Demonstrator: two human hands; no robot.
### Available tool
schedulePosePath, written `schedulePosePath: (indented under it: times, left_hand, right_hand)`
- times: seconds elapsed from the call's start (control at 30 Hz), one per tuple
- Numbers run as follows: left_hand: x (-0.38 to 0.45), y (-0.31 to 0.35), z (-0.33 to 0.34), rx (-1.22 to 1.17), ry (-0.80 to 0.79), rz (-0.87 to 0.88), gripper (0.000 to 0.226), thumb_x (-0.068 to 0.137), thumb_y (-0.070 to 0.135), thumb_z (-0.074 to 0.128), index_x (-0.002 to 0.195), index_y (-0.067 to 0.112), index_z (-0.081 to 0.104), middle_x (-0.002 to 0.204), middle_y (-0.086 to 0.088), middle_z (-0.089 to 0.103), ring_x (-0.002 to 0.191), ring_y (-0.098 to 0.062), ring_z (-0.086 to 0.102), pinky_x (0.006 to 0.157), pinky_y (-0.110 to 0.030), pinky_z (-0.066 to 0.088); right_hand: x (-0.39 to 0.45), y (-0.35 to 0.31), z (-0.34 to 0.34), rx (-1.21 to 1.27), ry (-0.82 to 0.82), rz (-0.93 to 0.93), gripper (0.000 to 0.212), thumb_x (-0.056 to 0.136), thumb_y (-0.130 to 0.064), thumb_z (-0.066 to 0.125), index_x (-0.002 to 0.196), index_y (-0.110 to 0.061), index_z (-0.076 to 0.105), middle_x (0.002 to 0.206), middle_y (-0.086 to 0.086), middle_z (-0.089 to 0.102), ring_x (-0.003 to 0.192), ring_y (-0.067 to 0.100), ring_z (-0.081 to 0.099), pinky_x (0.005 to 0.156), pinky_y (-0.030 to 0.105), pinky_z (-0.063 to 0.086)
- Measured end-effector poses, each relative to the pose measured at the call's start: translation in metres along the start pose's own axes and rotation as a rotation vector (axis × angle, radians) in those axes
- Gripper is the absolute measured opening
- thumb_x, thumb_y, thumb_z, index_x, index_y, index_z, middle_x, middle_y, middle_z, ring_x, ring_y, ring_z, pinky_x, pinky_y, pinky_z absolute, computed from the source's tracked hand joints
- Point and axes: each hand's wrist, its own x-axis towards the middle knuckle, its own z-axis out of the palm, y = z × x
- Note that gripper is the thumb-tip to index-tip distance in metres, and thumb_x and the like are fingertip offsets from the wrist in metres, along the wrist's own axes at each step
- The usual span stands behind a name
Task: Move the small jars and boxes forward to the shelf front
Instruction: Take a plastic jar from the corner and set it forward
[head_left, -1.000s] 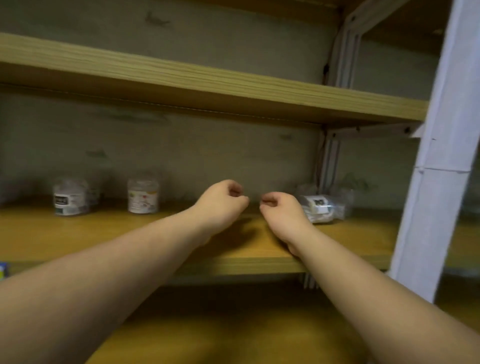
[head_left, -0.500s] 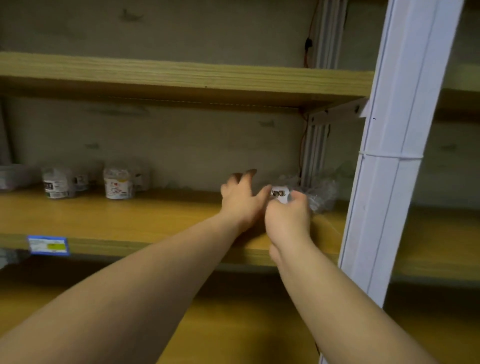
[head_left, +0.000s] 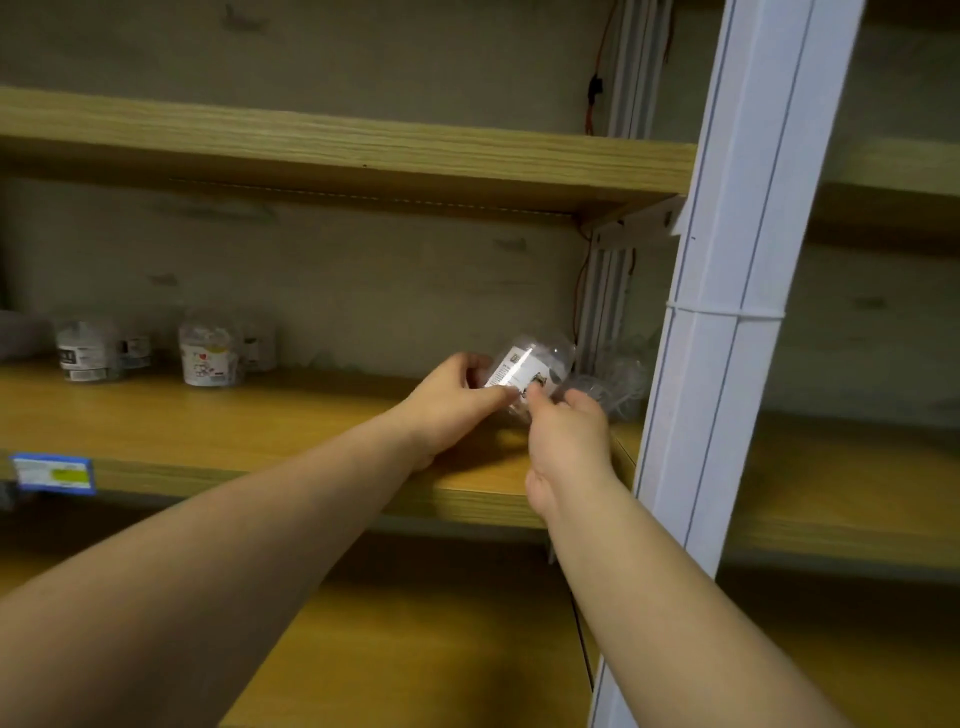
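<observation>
Clear plastic jar (head_left: 535, 371), tilted, pinched between left hand (head_left: 451, 408) and right hand (head_left: 566, 441); probably light, slick, thin-walled, best gripped around its labelled body.

A clear jar (head_left: 530, 371) with a white label is tilted and lifted off the shelf (head_left: 260, 431) near its right end. More labelled jars (head_left: 208, 351) stand upright at the back left.

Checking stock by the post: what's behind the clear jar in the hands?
Behind the jar, more clear packaging sits against the white post. Blurred and partly covered by the right hand, so its count is unclear.
</observation>
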Motion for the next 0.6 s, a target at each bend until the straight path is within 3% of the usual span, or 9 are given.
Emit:
schedulePosePath:
  times: [0.07, 0.13, 0.3, 0.4, 0.6]
  left_hand:
    - [-0.007, 0.000, -0.007, -0.079, -0.035, -0.024, 0.079, 0.062, 0.045, 0.076, 0.130, 0.011, 0.056, 0.113, -0.005, 0.071, 0.101, -0.019, 0.068, 0.091, -0.032, 0.053]
    - [-0.017, -0.001, -0.017, -0.112, -0.039, -0.053, 0.085, 0.057, 0.050, 0.079, 0.130, 0.012, 0.056, 0.116, -0.005, 0.071, 0.105, -0.020, 0.068, 0.094, -0.034, 0.052]
    - [-0.043, -0.004, -0.066, 0.063, -0.007, -0.099, 0.054, 0.073, 0.052, 0.081, 0.115, 0.021, 0.067, 0.106, 0.001, 0.074, 0.094, -0.015, 0.066, 0.090, -0.033, 0.052]
    - [-0.056, -0.011, -0.114, 0.133, -0.007, -0.100, 0.051, 0.075, 0.050, 0.080, 0.117, 0.025, 0.067, 0.107, 0.006, 0.074, 0.102, -0.012, 0.068, 0.098, -0.036, 0.052]
    - [-0.077, -0.048, -0.239, 0.186, -0.009, -0.056, 0.050, 0.079, 0.037, 0.081, 0.123, 0.019, 0.065, 0.109, 0.006, 0.074, 0.102, -0.007, 0.069, 0.098, -0.033, 0.053]
  right_hand:
    - [-0.002, 0.001, 0.001, -0.041, -0.051, -0.038, 0.031, 0.098, -0.019, 0.061, 0.129, -0.019, 0.060, 0.121, -0.004, 0.067, 0.107, 0.014, 0.061, 0.082, 0.029, 0.044]
    - [-0.005, 0.002, 0.003, -0.098, -0.103, -0.069, 0.035, 0.096, -0.019, 0.064, 0.131, -0.019, 0.061, 0.125, -0.004, 0.067, 0.108, 0.014, 0.060, 0.083, 0.028, 0.045]
    - [-0.024, 0.007, 0.023, -0.357, -0.169, -0.288, 0.054, 0.089, -0.023, 0.074, 0.140, -0.019, 0.054, 0.133, -0.006, 0.062, 0.118, 0.013, 0.059, 0.095, 0.030, 0.049]
    - [-0.040, 0.012, 0.059, -0.414, -0.217, -0.317, 0.057, 0.085, -0.024, 0.077, 0.138, -0.018, 0.057, 0.133, -0.004, 0.063, 0.119, 0.014, 0.060, 0.102, 0.037, 0.050]
    - [-0.075, 0.043, 0.178, -0.452, -0.314, -0.333, 0.048, 0.088, -0.018, 0.075, 0.133, -0.018, 0.058, 0.125, -0.003, 0.067, 0.110, 0.012, 0.063, 0.081, 0.021, 0.050]
